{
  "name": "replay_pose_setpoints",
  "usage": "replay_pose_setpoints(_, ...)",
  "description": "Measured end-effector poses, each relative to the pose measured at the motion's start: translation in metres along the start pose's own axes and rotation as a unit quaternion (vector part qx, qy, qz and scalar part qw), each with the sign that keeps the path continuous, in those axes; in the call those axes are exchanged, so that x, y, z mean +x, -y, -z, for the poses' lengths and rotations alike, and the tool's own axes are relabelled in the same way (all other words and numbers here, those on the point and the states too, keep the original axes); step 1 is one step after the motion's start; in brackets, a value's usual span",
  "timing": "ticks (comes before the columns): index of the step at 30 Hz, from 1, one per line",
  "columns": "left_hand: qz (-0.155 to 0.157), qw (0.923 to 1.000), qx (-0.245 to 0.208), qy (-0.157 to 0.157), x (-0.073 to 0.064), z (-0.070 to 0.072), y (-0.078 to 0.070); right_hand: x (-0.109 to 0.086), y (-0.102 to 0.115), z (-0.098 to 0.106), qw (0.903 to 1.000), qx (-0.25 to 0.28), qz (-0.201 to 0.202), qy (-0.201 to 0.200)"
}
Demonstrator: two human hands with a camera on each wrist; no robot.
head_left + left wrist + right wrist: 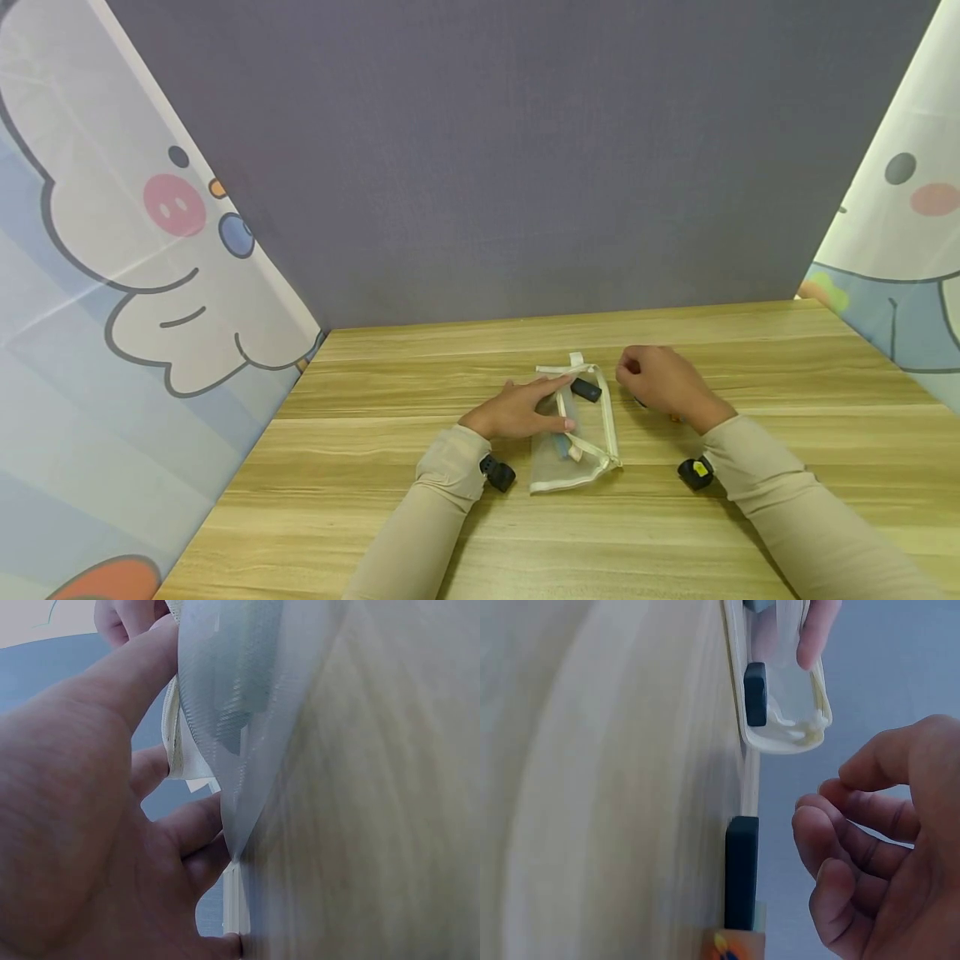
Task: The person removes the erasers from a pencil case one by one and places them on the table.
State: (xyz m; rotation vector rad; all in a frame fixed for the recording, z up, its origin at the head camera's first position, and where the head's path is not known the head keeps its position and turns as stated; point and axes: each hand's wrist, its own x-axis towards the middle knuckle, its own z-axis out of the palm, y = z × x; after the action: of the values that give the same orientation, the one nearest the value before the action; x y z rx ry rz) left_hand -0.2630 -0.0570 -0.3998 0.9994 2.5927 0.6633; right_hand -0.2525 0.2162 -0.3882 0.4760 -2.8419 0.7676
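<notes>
A translucent mesh zip pouch (542, 467) with cream edging lies on the table, its mouth spread wide. My left hand (519, 410) is at the mouth, with thumb and forefinger stretched apart against the rim. Inside the pouch are a small black block (587, 389) and a blue-grey item (561, 446), seen through the mesh. My right hand (663, 379) hovers right of the pouch, fingers loosely curled, with nothing visible between them. Beneath it, another black block (741, 874) lies on the table next to an orange printed item (735, 945), cut off by the view's edge.
The wooden table (337, 500) runs back to a dark grey panel (487, 167). Cartoon-printed sheets (112, 250) stand along the left and right sides. Each wrist carries a small black camera (696, 472).
</notes>
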Motion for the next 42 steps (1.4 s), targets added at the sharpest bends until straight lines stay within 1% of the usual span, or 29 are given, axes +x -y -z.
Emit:
replay_pose_setpoints(7, 0.001, 1.0, 0.0, -0.001, 0.0, 0.0, -0.001, 0.0, 0.003, -0.002, 0.9998, 0.011, 0.014, -0.005)
replay_pose_setpoints(15, 0.001, 1.0, 0.001, 0.004, 0.0, 0.0, 0.0, 0.001, 0.006, -0.005, 0.9982, 0.051, 0.032, 0.003)
replay_pose_setpoints(18, 0.001, 1.0, 0.0, 0.005, 0.001, 0.0, 0.002, 0.002, 0.008, -0.006, 0.9976, 0.057, 0.038, 0.012)
replay_pose_setpoints(28, 0.0, 1.0, -0.004, 0.006, 0.001, -0.001, 0.002, 0.003, 0.013, -0.01, 0.996, 0.052, 0.06, 0.04)
replay_pose_setpoints(34, -0.002, 0.9999, -0.009, 0.006, 0.001, -0.001, 0.002, 0.001, 0.016, -0.011, 0.9956, 0.045, 0.06, 0.055)
replay_pose_setpoints(39, 0.001, 0.9999, -0.001, 0.011, 0.001, 0.0, 0.003, 0.001, 0.018, -0.013, 0.9933, 0.058, 0.056, 0.082)
replay_pose_setpoints(42, 0.001, 0.9999, 0.0, 0.011, 0.001, 0.001, 0.004, 0.001, 0.019, -0.013, 0.9926, 0.058, 0.061, 0.088)
